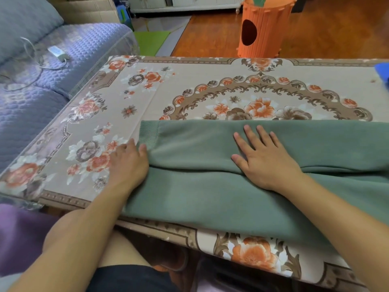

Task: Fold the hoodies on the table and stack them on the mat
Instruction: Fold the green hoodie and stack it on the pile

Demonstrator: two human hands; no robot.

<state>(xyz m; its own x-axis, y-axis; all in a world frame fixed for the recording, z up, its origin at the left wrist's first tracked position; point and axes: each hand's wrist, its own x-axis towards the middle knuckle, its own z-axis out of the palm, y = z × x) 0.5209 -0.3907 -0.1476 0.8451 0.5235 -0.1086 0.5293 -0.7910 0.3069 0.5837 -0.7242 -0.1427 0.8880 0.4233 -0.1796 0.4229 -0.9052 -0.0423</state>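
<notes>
My right hand [265, 159] lies flat and open on the green hoodie [210, 192], fingers spread, palm pressing on the folded-over upper layer just above the long crease. It grasps nothing. My left hand [128, 163] sits at the hoodie's left edge, thumb on the cloth just beside the ribbed cuff [149, 133], the other fingers curled down at the edge; whether they pinch the cloth I cannot tell.

The hoodie runs across the near right part of the table [189, 85], its near edge close to the table's near rim, its right part passing out of view. A sleeve or folded panel lies along its far side, ending at the cuff on the left.

The table wears a beige cloth with orange and brown flowers. At the far right edge a bit of something blue [383, 70] shows, too little to identify.

Left of the table is a blue-purple quilted sofa [52, 66] with a white charger [57, 52] and its cord on the seat. Beyond the far edge, on the wooden floor, stands an orange barrel-shaped bin [265, 28] with a round opening. A green mat [150, 41] lies on the floor far left of it.
</notes>
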